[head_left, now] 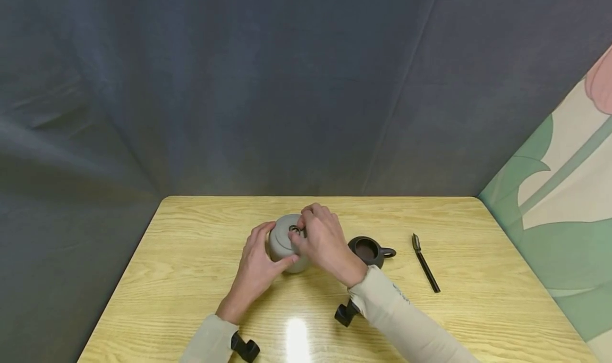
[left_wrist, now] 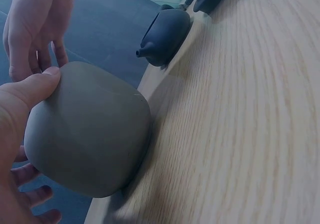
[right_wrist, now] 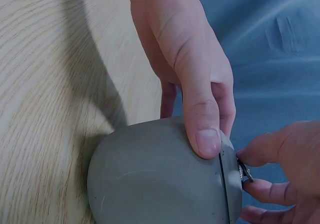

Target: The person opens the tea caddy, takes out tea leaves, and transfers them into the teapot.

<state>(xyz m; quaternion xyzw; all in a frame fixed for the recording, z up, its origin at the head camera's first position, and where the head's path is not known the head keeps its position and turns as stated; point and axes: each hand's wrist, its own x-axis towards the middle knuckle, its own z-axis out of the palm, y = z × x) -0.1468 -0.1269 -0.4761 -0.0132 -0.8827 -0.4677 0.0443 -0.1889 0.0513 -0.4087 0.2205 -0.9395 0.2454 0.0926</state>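
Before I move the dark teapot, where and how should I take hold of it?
I would take the dark teapot by its handle, coming from the right: it sticks out that way, uncovered, while the right hand is close to the left side.

1. The jar [right_wrist: 155,174] is plain matte grey, its side marked by faint pale scratches; its lid [head_left: 285,227] is the same grey, with a dark line at the seam.
2. The small ring [right_wrist: 245,171] on top looks dark and metallic.
3. The teapot [head_left: 355,243] is near-black, brownish inside.
4. The slim tool [head_left: 426,267] on the right has a black handle and a silvery-grey head.
5. The counter [head_left: 191,246] is pale yellow with wavy wood grain.
6. The far curtain [head_left: 287,86] is dark blue-grey.
7. The right-hand hanging [head_left: 564,246] shows green leaves and a pink flower on cream.
8. Both sleeves [head_left: 406,320] are pale beige; the wrist mounts [head_left: 246,348] are black.
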